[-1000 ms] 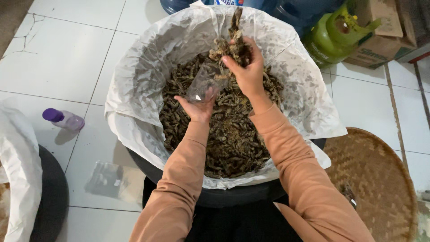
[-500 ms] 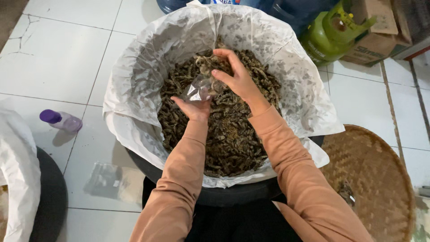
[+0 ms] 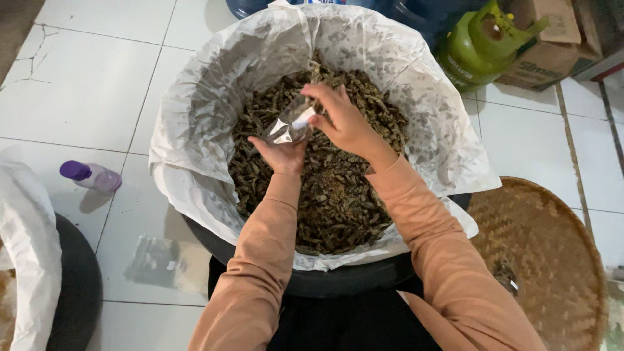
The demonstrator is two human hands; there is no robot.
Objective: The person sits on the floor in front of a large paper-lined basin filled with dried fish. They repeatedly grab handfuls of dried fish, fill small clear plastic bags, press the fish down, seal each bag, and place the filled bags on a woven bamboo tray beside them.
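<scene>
Closest to us, our own two orange sleeves come up from the bottom edge, and our lap is just a dark patch, too dark to read anything. In front of it sits the black tub (image 3: 325, 283), lined with white paper (image 3: 195, 162) that flops over the rim, so most of the tub wall is hidden. It's loaded with dark brown dried strips (image 3: 338, 208); honestly we can't tell what they are from here.

Over the pile our left hand (image 3: 281, 156) is cupped palm up under a small clear plastic bag (image 3: 289, 125), fingers curled against its lower end. The bag is see-through and glary, so what's in it is hard to make out. Our right hand (image 3: 344, 120) comes in from the right, fingertips pinched together at the bag's mouth, and whether they grip strips or only plastic is not clear.

On the tiles to the left lies a flat stack of clear bags (image 3: 159, 263), and a little bottle with a purple cap (image 3: 91, 175) lies on its side. A second paper-lined tub (image 3: 39, 260) is cut off by the left edge. On the right, a woven bamboo tray (image 3: 552, 260) runs out of frame.

Far back, a green gas cylinder (image 3: 481, 45), a cardboard box (image 3: 552, 39) and a blue water jug (image 3: 416, 13) are all cropped by the top edge.
</scene>
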